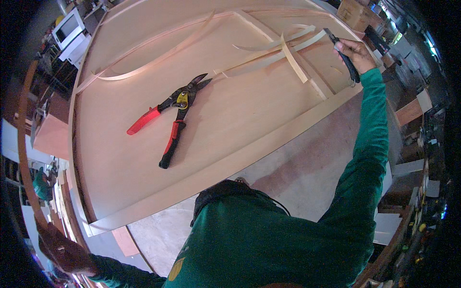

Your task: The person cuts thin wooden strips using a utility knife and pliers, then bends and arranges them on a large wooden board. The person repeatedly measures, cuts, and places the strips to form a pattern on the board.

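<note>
My right hand [354, 54] is closed around a black utility knife [346, 62] over the right side of a large wooden panel [254, 115]. The knife's front end points away from me, close to the end of a thin curled strip. Out at the lower left, my left hand [67, 253] grips a long, thin brown strip [22, 125] that stands up and bends along the picture's edge. A pair of tin snips [182, 100] with red and black handles lies on the panel, jaws apart, with neither hand touching it.
Several thin curled wood strips [158, 69] lie across the panel. Raised wooden edging [158, 204] and cross battens [317, 77] frame it. A cardboard box [356, 14] stands at the back right. A person in green [42, 185] is far left.
</note>
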Tool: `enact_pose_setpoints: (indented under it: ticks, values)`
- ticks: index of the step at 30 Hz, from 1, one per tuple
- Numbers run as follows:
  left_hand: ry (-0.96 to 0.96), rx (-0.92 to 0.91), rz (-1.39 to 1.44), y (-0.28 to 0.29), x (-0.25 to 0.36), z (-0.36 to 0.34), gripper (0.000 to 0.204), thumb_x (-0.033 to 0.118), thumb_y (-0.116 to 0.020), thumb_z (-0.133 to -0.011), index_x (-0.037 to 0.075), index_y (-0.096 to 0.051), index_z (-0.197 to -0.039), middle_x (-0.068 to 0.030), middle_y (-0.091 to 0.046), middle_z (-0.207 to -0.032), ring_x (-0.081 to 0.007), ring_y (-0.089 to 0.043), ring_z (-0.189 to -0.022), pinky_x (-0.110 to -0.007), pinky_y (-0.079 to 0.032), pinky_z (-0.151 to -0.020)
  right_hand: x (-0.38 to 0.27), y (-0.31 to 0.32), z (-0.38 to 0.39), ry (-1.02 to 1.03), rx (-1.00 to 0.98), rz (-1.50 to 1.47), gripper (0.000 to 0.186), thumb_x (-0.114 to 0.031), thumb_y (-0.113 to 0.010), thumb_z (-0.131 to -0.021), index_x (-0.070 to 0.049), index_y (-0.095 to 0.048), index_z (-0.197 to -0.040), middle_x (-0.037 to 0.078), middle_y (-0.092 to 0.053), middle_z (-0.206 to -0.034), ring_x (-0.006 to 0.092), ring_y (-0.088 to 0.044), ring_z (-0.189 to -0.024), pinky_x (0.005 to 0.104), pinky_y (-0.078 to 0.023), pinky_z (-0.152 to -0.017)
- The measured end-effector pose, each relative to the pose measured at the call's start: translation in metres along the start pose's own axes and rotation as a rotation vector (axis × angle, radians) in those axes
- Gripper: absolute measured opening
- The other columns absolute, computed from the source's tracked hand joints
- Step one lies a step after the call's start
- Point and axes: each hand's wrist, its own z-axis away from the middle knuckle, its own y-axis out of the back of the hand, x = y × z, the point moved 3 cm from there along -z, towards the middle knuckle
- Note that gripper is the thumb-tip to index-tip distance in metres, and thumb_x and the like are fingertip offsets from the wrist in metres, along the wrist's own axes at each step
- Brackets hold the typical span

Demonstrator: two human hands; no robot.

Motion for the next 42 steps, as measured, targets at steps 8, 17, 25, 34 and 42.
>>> enact_pose_setpoints:
  ticks: [8,17,25,34,42]
  values:
    - [0.051,-0.114,-0.076,-0.015,0.048,-0.018,0.027,0.004,-0.074,-0.097,0.001,-0.076,-0.124,-0.0178,-0.074,-0.128,-0.0311,-0.070,-0.109,-0.042,-0.063,-0.087,0.031,-0.014,-0.027,0.007,-0.216,0.194,0.046,-0.035,-0.072,-0.102,-0.001,-0.070,-0.134,0.002,-0.075,-0.106,0.0115,-0.067,-0.091,0.0284,-0.055,-0.084]
    - [0.128,-0.174,0.002,-0.043,0.128,-0.066,0.050,-0.003,-0.081,-0.082,0.010,-0.078,-0.129,-0.0113,-0.075,-0.105,-0.0242,-0.070,-0.092,-0.035,-0.058,-0.085,0.217,0.002,-0.106,0.271,-0.334,0.606,0.059,-0.026,-0.068,-0.101,-0.006,-0.052,-0.154,0.016,-0.059,-0.149,0.0326,-0.054,-0.139,0.0424,-0.039,-0.119]
    - [-0.114,-0.131,-0.173,-0.048,0.158,-0.053,0.047,0.030,-0.079,-0.077,0.036,-0.080,-0.124,0.0082,-0.057,-0.090,-0.0138,-0.055,-0.087,-0.037,-0.040,-0.078,0.242,0.005,-0.170,-0.120,-0.535,0.482,0.088,-0.049,-0.077,-0.094,0.000,-0.044,-0.159,0.017,-0.046,-0.160,0.0300,-0.044,-0.147,0.0416,-0.036,-0.123]
    - [-0.154,-0.065,0.182,-0.065,0.199,-0.057,0.044,0.027,-0.071,-0.080,0.025,-0.078,-0.123,0.0042,-0.055,-0.091,-0.0158,-0.054,-0.087,-0.036,-0.041,-0.076,-0.078,-0.055,-0.017,0.627,0.069,0.037,0.087,-0.050,-0.077,-0.094,-0.001,-0.044,-0.158,0.019,-0.046,-0.161,0.0326,-0.044,-0.148,0.0457,-0.037,-0.123]
    - [-0.257,0.148,0.574,-0.059,0.240,-0.072,0.036,0.026,-0.071,-0.074,0.014,-0.079,-0.107,-0.0005,-0.054,-0.091,-0.0221,-0.057,-0.087,-0.039,-0.045,-0.072,-0.282,-0.184,0.139,1.448,0.087,0.266,0.046,-0.017,-0.066,-0.103,-0.006,-0.053,-0.146,0.021,-0.058,-0.136,0.0408,-0.058,-0.123,0.0541,-0.049,-0.106]
